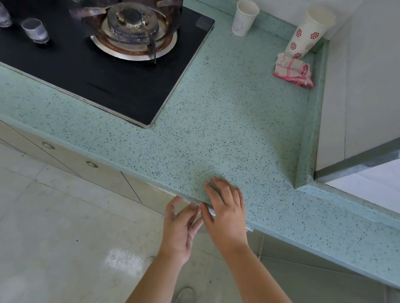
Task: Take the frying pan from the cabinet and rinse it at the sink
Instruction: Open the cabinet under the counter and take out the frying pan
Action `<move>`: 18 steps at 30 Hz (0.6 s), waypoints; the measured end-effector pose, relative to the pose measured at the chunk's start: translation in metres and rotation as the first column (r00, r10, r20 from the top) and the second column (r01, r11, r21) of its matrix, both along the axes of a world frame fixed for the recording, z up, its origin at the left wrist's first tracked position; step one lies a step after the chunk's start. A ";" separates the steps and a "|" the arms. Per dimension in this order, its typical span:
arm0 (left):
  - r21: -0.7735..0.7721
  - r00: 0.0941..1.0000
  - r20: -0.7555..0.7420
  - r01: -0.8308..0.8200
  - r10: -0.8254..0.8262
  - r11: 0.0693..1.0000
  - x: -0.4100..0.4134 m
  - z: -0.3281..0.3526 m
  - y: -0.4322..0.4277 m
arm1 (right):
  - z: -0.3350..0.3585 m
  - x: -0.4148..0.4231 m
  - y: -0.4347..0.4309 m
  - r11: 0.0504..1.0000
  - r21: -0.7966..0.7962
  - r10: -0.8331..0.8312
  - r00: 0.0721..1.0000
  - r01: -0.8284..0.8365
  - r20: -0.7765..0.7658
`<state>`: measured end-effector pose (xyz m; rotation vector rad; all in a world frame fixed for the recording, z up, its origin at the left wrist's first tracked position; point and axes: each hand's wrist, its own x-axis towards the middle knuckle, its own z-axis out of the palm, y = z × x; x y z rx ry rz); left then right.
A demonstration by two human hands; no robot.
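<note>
No frying pan and no sink appear in the head view. Pale cabinet doors (106, 173) with round recessed pulls run under the speckled green counter (222, 119). My left hand (180, 231) hovers below the counter's front edge with fingers spread, empty. My right hand (227, 211) lies palm down across that front edge, fingers apart, holding nothing. The two hands almost touch at the thumbs. The cabinet front right under my hands is hidden by the counter edge.
A black glass gas hob (86, 63) with a rusty burner (131, 26) fills the counter's left. A white paper cup (245, 18), a patterned cup stack (309, 31) and a red-striped cloth (294, 70) sit near the back corner. Tiled floor (47, 233) lies below, with my shoe (184, 301).
</note>
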<state>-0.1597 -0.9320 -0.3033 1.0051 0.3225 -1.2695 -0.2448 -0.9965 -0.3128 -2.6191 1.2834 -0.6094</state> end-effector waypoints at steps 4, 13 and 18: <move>0.032 0.997 0.060 0.054 -0.056 0.998 0.001 -0.002 0.011 | 0.000 0.000 0.001 1.000 -0.001 0.004 1.000 -0.004 0.017; 0.188 0.941 0.268 0.161 -0.208 0.969 0.004 -0.003 0.038 | 0.005 0.000 0.003 1.000 0.001 0.019 1.000 -0.019 -0.025; 0.279 0.902 0.315 0.208 -0.294 0.937 0.004 0.002 0.047 | 0.016 0.003 0.012 1.000 0.005 0.002 0.996 -0.001 -0.084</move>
